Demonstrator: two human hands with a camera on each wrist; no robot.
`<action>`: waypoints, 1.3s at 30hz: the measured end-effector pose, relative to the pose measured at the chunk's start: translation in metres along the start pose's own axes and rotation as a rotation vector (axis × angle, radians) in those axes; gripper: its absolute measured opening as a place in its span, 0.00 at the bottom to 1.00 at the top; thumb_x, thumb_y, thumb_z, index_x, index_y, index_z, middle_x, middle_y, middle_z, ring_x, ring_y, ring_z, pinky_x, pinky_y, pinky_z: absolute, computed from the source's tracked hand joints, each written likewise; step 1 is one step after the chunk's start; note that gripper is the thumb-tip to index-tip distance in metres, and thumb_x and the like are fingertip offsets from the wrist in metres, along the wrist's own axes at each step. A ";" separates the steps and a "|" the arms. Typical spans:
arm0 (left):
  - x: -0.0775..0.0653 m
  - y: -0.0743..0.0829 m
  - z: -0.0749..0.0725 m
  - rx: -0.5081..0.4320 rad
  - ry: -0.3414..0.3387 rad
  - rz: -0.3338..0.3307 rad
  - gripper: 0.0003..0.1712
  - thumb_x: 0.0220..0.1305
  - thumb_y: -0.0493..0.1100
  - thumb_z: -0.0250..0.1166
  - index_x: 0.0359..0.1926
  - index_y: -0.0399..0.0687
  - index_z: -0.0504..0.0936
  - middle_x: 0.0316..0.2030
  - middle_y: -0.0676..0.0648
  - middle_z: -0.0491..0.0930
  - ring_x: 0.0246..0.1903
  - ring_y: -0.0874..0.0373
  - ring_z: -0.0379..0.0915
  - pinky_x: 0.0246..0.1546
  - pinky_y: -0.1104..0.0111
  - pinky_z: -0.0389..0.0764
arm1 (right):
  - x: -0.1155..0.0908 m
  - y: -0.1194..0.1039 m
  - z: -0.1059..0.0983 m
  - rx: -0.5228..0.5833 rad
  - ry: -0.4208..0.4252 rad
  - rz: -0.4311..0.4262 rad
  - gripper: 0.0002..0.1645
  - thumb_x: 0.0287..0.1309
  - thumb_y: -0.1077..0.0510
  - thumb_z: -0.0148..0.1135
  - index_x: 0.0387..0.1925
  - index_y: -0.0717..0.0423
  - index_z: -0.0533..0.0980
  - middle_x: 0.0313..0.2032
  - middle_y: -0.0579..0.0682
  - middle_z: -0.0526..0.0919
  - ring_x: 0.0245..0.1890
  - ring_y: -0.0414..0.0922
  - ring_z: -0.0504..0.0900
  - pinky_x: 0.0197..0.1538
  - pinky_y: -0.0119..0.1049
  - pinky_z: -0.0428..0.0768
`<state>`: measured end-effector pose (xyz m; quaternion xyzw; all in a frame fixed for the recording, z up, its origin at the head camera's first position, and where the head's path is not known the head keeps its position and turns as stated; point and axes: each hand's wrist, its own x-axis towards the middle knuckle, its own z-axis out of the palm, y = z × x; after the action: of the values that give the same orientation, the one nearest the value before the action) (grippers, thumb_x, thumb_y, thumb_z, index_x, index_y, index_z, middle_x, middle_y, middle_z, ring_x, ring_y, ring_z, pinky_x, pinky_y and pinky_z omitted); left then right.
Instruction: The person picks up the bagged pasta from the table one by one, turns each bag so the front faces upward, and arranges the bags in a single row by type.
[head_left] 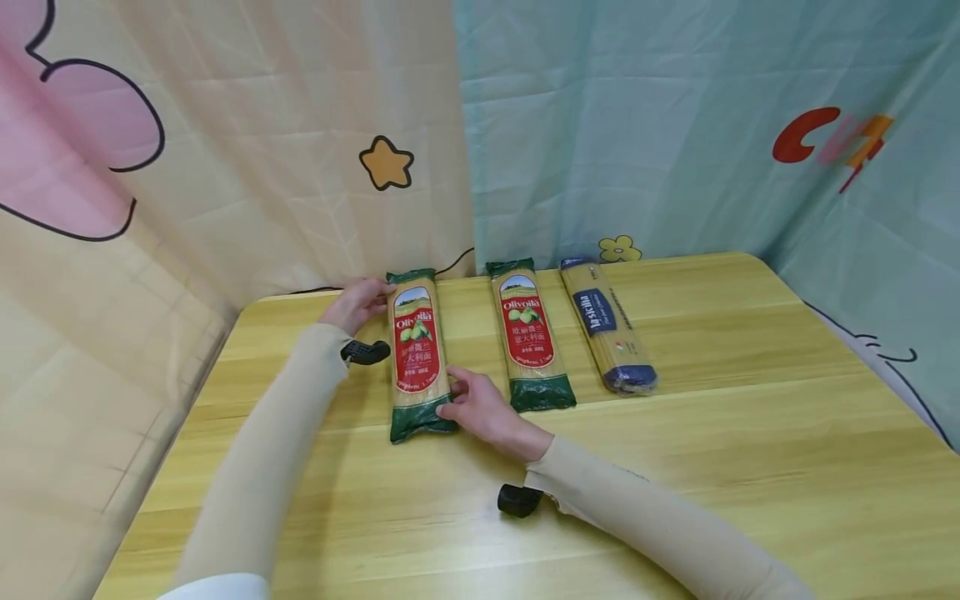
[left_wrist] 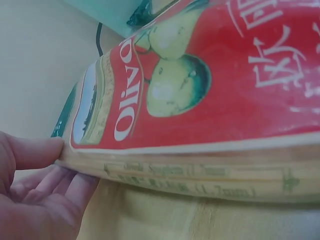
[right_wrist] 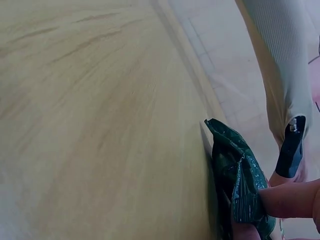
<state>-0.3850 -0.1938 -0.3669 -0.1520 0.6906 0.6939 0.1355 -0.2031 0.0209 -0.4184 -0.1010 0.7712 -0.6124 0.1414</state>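
Note:
A spaghetti pack [head_left: 416,346] with a red label and green ends lies on the left part of the wooden table, turned slightly. My left hand [head_left: 356,305] grips its upper left edge; in the left wrist view the thumb is against the side and the fingers [left_wrist: 75,192] go under it. At the lower right corner, my right hand [head_left: 489,414] pinches the green end [right_wrist: 237,175] between thumb and finger. Just right of that hand lies a second matching spaghetti pack [head_left: 528,333]. Farther right is a blue-ended spaghetti pack [head_left: 607,329], tilted.
The wooden table [head_left: 720,475] extends to the right and toward the front. Printed curtains [head_left: 300,167] hang along its back and sides. A dark cable [head_left: 315,290] runs along the back edge. Small black devices [head_left: 519,500] sit at both wrists.

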 end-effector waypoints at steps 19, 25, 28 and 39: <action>0.023 -0.007 -0.005 0.038 -0.138 0.014 0.36 0.71 0.27 0.50 0.76 0.37 0.48 0.74 0.37 0.51 0.69 0.48 0.55 0.67 0.63 0.60 | 0.008 -0.004 -0.005 -0.163 0.004 -0.012 0.42 0.58 0.65 0.67 0.72 0.62 0.61 0.51 0.55 0.77 0.46 0.47 0.75 0.49 0.41 0.77; 0.028 -0.007 -0.008 0.152 -0.134 0.092 0.36 0.69 0.27 0.54 0.74 0.33 0.53 0.70 0.33 0.58 0.52 0.53 0.69 0.60 0.65 0.69 | 0.009 -0.007 -0.005 -0.273 -0.004 -0.073 0.39 0.58 0.65 0.68 0.69 0.64 0.65 0.43 0.52 0.76 0.41 0.45 0.73 0.45 0.38 0.75; 0.029 -0.006 -0.009 0.191 -0.125 0.120 0.35 0.68 0.27 0.55 0.73 0.31 0.55 0.68 0.32 0.60 0.46 0.56 0.71 0.60 0.64 0.70 | 0.010 -0.010 -0.005 -0.315 -0.001 -0.081 0.37 0.58 0.64 0.68 0.68 0.64 0.67 0.39 0.51 0.76 0.39 0.45 0.72 0.42 0.37 0.74; 0.030 -0.012 -0.004 0.366 -0.038 0.197 0.31 0.66 0.30 0.61 0.69 0.30 0.65 0.67 0.33 0.64 0.63 0.44 0.62 0.62 0.59 0.67 | 0.013 -0.005 -0.007 -0.427 -0.003 -0.108 0.12 0.58 0.60 0.69 0.35 0.61 0.73 0.27 0.50 0.69 0.25 0.43 0.66 0.30 0.34 0.64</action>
<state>-0.4080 -0.1978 -0.3900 -0.0437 0.8142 0.5693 0.1053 -0.2179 0.0220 -0.4135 -0.1708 0.8768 -0.4415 0.0847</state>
